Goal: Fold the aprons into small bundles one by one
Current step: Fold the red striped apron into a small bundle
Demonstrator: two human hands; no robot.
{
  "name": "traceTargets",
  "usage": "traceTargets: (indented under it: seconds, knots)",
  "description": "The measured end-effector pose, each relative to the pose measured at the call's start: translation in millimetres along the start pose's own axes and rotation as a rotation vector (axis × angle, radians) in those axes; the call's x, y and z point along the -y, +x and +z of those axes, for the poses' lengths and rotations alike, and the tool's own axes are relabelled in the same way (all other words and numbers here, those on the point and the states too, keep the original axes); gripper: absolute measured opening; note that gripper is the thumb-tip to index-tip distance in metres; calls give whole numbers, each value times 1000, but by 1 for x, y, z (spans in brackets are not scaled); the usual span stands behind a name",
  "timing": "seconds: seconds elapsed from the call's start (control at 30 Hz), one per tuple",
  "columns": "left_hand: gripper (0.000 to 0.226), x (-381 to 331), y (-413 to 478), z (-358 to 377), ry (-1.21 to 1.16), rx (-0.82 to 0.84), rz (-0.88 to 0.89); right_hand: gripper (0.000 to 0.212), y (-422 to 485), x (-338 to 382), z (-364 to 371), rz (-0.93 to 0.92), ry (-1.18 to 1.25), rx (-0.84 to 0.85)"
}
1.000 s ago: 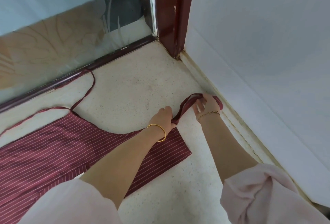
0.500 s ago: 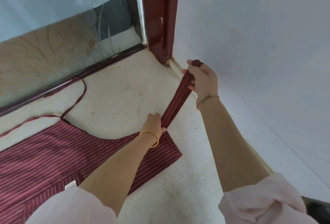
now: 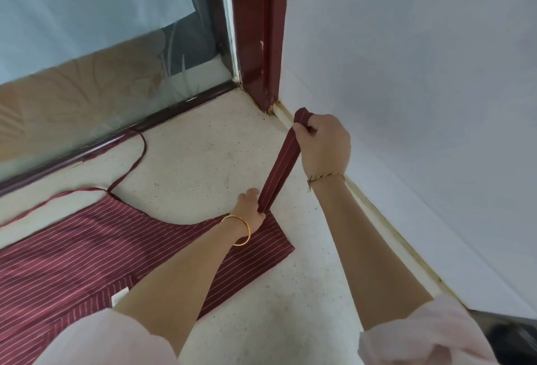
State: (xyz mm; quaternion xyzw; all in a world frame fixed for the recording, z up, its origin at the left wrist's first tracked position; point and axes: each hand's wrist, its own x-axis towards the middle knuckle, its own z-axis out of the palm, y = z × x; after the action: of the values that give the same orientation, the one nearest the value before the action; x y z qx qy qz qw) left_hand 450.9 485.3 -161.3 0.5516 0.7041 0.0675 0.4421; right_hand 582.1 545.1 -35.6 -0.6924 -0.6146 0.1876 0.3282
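Your striped apron [image 3: 87,248] lies flat on the speckled floor [image 3: 203,155], spreading from the centre out toward 8 o'clock, bib end nearest the corner of the room. That flatness gives you a clean base to fold on.

Your left hand [image 3: 251,207] sits at the bib's top edge, fingers curled and pinching the root of the wide strap [image 3: 280,161]. In my judgement it works as an anchor, so the cloth underneath does not drag or wrinkle.

Your right hand [image 3: 322,143] is up at 1 o'clock from the left, close to the white wall [image 3: 406,73], clenched round the strap's far end with the tip doubled over your fingers. The band runs taut and raised between the two hands, and it looks doubled along its length; pulled straight like this, it should lay down neatly onto the bib.

Out at 10 o'clock, a thin tie [image 3: 136,161] loops loose on the floor beside the door track, untouched.

No fold shows in the body yet, so you are early: taming the straps comes before bundling.
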Motion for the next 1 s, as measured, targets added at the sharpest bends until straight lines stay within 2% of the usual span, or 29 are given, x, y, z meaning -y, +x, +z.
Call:
traceTargets:
  seconds: [0.07, 0.13, 0.2, 0.27, 0.33, 0.5, 0.67, 0.77, 0.83, 0.93, 1.0]
  knots:
    - [36, 1, -14, -14, -444, 84, -85, 25, -19, 12, 7, -76, -17, -48]
    - [20, 5, -27, -32, -904, 72, -224, 21, -42, 23, 18, -176, -18, -81]
    - [32, 17, -40, -51, -1184, 61, -318, 18, -72, 34, 36, -270, -20, 8]
    - [49, 37, -54, -71, -1317, 115, -366, 16, -106, 42, 59, -361, -57, 141]
    - [59, 58, -67, -87, -1343, 161, -416, 15, -136, 43, 82, -443, -119, 256]
    - [68, 109, -89, -99, -1261, 207, -436, 29, -178, 33, 112, -471, -122, 723]
    - [44, 135, -101, -93, -1212, 204, -484, 23, -191, 22, 124, -626, -5, 932]
    - [27, 141, -106, -92, -1252, 157, -527, 30, -188, 20, 116, -560, 56, 916]
    - [26, 144, -109, -93, -1267, 125, -547, 29, -182, 15, 113, -440, 41, 806]
    - [31, 150, -111, -93, -1172, 72, -563, 27, -166, -2, 116, -289, -149, 589]
    - [28, 155, -111, -93, -1077, 73, -508, 31, -157, -13, 120, -267, -309, 535]
